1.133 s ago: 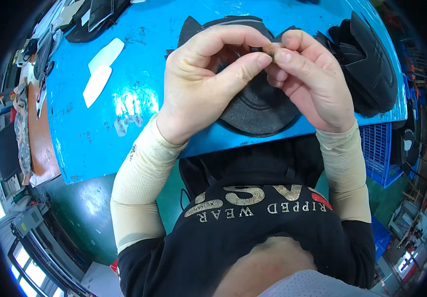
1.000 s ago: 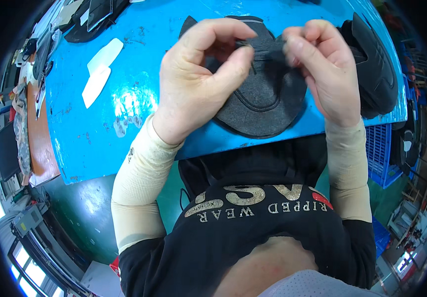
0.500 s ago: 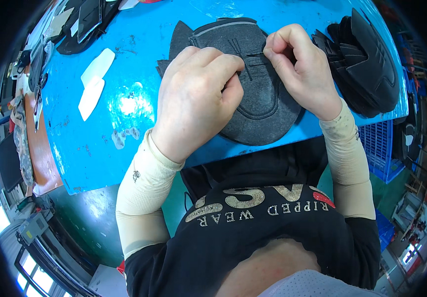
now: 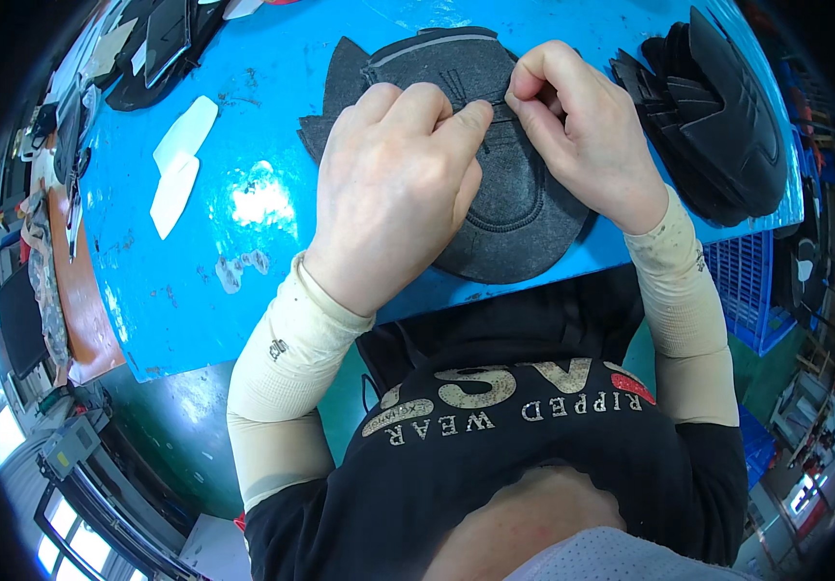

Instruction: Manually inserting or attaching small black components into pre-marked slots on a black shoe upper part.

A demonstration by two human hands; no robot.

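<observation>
Dark grey, felt-like shoe upper pieces (image 4: 509,254) lie stacked in front of me, with a rounded near end, a stitched curve and thin dark thread-like lines across the middle. My left hand (image 4: 398,179) rests over the left part of the stack. Its fingers are curled, index finger and thumb close together by those lines; whatever they hold is hidden. Just to the right, my right hand (image 4: 587,136) pinches thumb and forefinger together at the right end of the lines. What sits in that pinch is too small to make out.
The pieces lie on a blue table (image 4: 185,310). A stack of black shoe uppers (image 4: 717,126) stands at the right. White cut pieces (image 4: 180,165) lie to the left, with dark pieces (image 4: 161,53) at the far left. A blue plastic crate (image 4: 739,286) is below the right edge.
My left hand has shifted slightly right and up, its index fingertip now closer to the right hand. The right hand has moved a little left. The grey stack has slid slightly left.
</observation>
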